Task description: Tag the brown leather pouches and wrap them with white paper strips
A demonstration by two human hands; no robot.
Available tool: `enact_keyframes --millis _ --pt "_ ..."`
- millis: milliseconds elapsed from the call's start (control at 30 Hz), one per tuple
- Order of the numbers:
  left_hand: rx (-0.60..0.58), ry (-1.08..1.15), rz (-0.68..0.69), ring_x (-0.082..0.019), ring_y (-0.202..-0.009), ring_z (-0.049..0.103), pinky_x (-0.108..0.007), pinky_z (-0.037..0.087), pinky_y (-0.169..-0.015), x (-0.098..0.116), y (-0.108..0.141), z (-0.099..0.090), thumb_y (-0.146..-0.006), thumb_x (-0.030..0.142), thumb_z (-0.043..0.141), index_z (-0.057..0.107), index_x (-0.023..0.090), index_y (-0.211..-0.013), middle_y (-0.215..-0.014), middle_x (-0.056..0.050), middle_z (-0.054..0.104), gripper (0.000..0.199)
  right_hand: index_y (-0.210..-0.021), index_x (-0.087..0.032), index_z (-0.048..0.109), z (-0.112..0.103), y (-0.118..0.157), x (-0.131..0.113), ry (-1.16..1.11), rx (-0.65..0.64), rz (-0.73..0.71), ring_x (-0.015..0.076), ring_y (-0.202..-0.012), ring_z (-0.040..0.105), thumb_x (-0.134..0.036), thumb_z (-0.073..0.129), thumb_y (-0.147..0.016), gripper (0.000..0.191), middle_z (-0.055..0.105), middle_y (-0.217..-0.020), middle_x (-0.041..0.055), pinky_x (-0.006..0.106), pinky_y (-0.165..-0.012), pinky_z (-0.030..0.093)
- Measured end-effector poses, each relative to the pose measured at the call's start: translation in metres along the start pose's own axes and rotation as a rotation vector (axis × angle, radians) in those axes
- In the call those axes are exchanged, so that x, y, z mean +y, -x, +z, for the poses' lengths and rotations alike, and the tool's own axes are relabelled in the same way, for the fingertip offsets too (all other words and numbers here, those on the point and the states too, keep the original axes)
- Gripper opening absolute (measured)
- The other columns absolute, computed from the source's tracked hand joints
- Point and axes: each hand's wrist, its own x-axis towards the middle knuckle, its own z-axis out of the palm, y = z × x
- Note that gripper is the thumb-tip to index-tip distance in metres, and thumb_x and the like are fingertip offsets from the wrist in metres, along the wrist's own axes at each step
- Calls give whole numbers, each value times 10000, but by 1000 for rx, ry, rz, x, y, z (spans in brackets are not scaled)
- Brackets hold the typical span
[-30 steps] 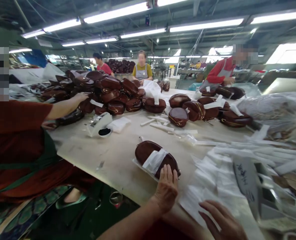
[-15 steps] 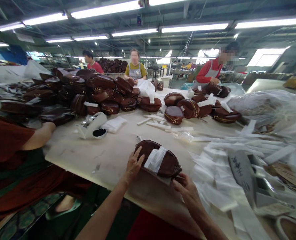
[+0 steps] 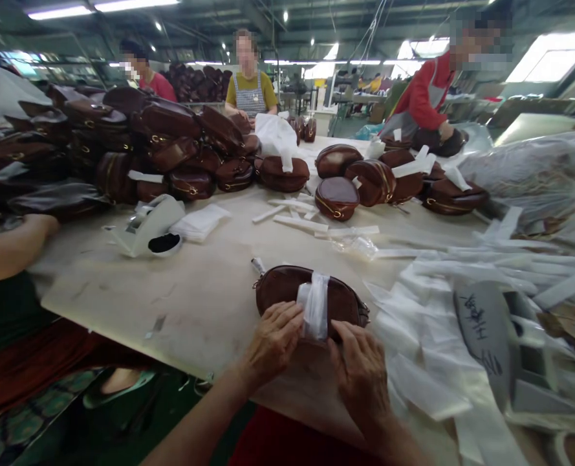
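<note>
A dark brown leather bag (image 3: pixel 277 285) lies on the table in front of me, a white wrap (image 3: pixel 316 304) around its middle. My left hand (image 3: pixel 280 333) rests on the lower front of the bag, fingertips pressed against the wrap's left edge; its thumb is hidden. With thumb and fingers bent, my right hand (image 3: pixel 358 353) grips the lower right edge of the bag, just right of the wrap. A zip pull with a white tip (image 3: pixel 257 265) sticks out at the bag's left end.
Brown bags (image 3: pixel 171 123) are heaped at the back left; several more stand at centre right. A white tape dispenser (image 3: pixel 146 226) stands left, a grey one (image 3: pixel 486 343) right, beside white paper strips (image 3: pixel 427 362). Co-workers surround the table; one person's arm (image 3: pixel 15 246) reaches in at left.
The bag has turned to lie more level. My left hand has moved from its left end to the wrap, and my right hand has closed on its lower edge. The view has tilted down.
</note>
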Motion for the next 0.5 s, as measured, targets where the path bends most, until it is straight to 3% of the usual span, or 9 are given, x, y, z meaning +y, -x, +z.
enact_keyframes --millis 100,333,500 --pt "-79 38 -9 -211 -1101 549 -382 436 -951 -3 -1 4 -891 116 435 605 138 -1080 -1145 -106 640 256 -1087 -168 580 4 -3 -2 44 -48 17 215 -905 587 -187 452 -914 217 670 -976 83 353 -803 395" --pt "-184 69 -28 -204 -1083 565 -355 446 -904 -8 -3 -1 -913 149 410 616 155 -1059 -1118 -107 653 252 -1046 -106 589 9 -21 5 155 -177 95 231 -702 605 -203 455 -891 227 673 -789 83 348 -676 377" --pt "-301 176 -70 -213 -1103 550 -373 436 -913 -11 -12 -11 -920 206 436 602 165 -1080 -1164 -96 632 234 -1045 -108 572 11 -55 -3 71 -450 454 233 -743 655 -202 488 -855 229 694 -870 104 306 -636 395"
